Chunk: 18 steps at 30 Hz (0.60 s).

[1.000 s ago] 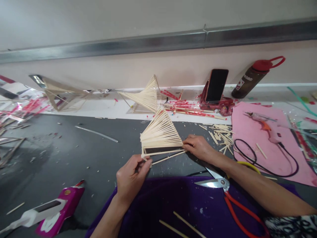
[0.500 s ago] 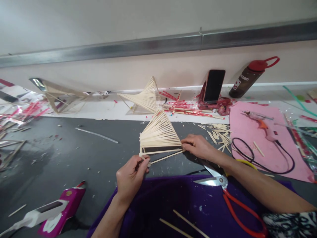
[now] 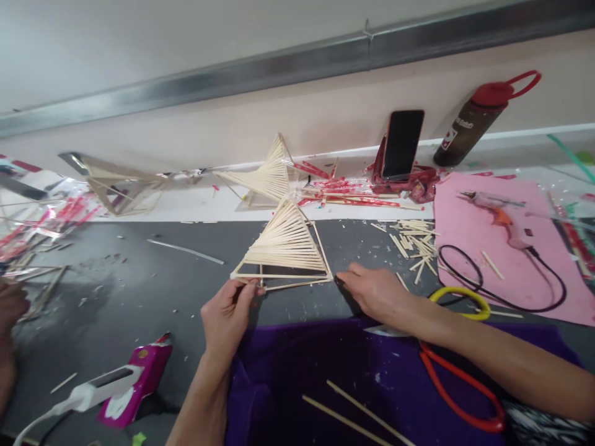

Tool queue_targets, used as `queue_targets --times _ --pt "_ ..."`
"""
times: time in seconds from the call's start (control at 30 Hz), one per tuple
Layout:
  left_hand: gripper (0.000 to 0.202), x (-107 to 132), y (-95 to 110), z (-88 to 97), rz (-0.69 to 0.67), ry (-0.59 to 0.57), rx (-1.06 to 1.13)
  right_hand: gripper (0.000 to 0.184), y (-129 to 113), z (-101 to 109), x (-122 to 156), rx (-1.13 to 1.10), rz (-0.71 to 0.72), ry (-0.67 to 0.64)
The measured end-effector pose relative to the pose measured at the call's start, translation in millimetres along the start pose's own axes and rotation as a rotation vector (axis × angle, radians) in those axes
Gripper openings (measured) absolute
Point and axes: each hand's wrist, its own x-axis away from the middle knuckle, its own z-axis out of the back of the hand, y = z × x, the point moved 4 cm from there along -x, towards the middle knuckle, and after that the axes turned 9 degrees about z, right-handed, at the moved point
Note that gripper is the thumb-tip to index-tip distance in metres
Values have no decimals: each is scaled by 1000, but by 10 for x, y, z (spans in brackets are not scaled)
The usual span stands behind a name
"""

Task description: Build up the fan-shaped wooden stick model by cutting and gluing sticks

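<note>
my feed reads soft and moderately bright, with dull glare along the metal rail (image 3: 186,90) toward eleven o'clock. i see shadow beneath the right hand (image 3: 372,290), deep gloom over the purple cloth (image 3: 288,365) at six, and smeared, wide-angle stretching at nine.

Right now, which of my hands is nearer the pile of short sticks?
Right: your right hand is in front and left of the pile of short sticks; your left hand is farther left, holding the stick frame.
</note>
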Motion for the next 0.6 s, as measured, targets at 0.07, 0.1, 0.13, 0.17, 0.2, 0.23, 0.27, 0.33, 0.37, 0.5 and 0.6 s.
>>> queue_targets --times 0.07,0.1,0.13,0.17,0.2,0.23,0.27,0.33,0.37,0.5,0.6 --pt "19 7 8 1 -11 4 1 25 -39 -31 -44 23 -10 -17" --pt "19 10 11 2 -15 6 0 27 -50 -43 -65 25 -10 -23" --pt "19 12 13 4 -18 7 -2 28 -55 -55 -84 22 -6 -31" --pt "19 13 14 5 -18 9 -4 30 -54 -64 -100 19 -3 -38" --pt "19 14 13 6 -15 11 -6 30 -46 -71 -112 17 -2 -43" --pt "19 14 13 6 -13 11 -10 31 -33 -77 -121 15 -2 -49" --pt "18 13 13 6 -13 13 -14 30 -15 -82 -127 18 -6 -55" --pt "18 13 14 4 -18 11 -22 28 26 -93 -133 28 -19 -67" --pt "17 12 14 4 -19 11 -25 28 43 -97 -133 32 -22 -68" --pt "17 17 12 2 -5 -3 -34 30 57 -113 -143 -2 2 -22" --pt "20 32 32 -1 -14 -27 -29 26 53 -134 -180 -116 3 44"
